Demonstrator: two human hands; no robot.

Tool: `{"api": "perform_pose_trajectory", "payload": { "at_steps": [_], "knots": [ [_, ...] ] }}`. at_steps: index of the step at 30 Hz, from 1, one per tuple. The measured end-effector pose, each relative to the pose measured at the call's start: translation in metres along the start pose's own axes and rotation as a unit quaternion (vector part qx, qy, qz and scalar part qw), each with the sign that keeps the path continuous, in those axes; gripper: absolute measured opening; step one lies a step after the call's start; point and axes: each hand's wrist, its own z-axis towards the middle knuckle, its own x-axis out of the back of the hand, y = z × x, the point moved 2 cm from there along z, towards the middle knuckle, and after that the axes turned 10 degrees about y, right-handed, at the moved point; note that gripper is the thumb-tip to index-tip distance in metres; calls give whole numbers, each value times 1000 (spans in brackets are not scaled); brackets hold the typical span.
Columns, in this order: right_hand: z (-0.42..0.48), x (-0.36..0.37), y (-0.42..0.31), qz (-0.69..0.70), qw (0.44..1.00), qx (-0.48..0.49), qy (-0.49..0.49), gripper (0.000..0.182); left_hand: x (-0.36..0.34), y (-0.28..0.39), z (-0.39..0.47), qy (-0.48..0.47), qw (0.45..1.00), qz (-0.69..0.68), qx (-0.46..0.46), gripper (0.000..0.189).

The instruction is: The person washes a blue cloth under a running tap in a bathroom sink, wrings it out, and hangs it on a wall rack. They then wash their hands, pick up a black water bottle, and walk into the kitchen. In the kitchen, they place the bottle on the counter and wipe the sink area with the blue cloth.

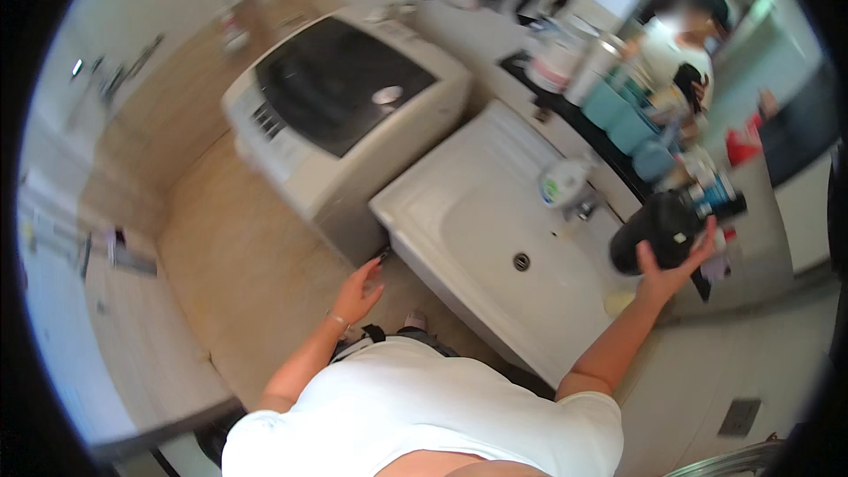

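My right hand (672, 271) is at the right end of the white washbasin (464, 225), its spread fingers around the lower side of a black cylindrical container (652, 232). Whether the container is lifted or rests on the basin's rim cannot be told. My left hand (361, 291), with a bracelet at the wrist, hangs over the floor between the basin and my body. Its fingers are loosely bent, with nothing seen in them. A white bottle with a green and blue label (563, 182) stands beside the metal faucet (584, 209), behind the drain (521, 262).
A top-loading washing machine (351, 86) with a dark lid stands left of the basin. Blue-green cups (606, 103), a white canister (596, 69) and several bottles crowd the black shelf (599, 146) below a mirror (748, 73). A wall socket (739, 417) is at lower right.
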Motion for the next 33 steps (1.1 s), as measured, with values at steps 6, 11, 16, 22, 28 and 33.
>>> {"api": "perform_pose_trajectory", "payload": {
  "at_steps": [6, 11, 16, 22, 28, 33],
  "knots": [
    [-179, -189, -107, 233, 900, -66, -363, 109, 124, 39, -48, 144, 981, -52, -116, 60],
    [-334, -283, -295, 380, 719, 19, -582, 103, 257, 15, -151, 344, 921, 49, -175, 84],
    [-481, -273, -477, 489, 546, 164, -660, 100, 352, -52, -299, 572, 793, 191, -78, 86],
    [-575, -256, -590, 541, 316, 270, -731, 91, 389, -65, -418, 726, 663, 178, 41, 76],
    [-670, -208, -701, 558, 131, 286, -768, 76, 386, -106, -524, 843, 510, 20, 171, 81],
    [-759, -138, -790, 662, -74, 400, -630, 70, 395, -122, -609, 886, 380, 11, 267, 85]
  ]
}}
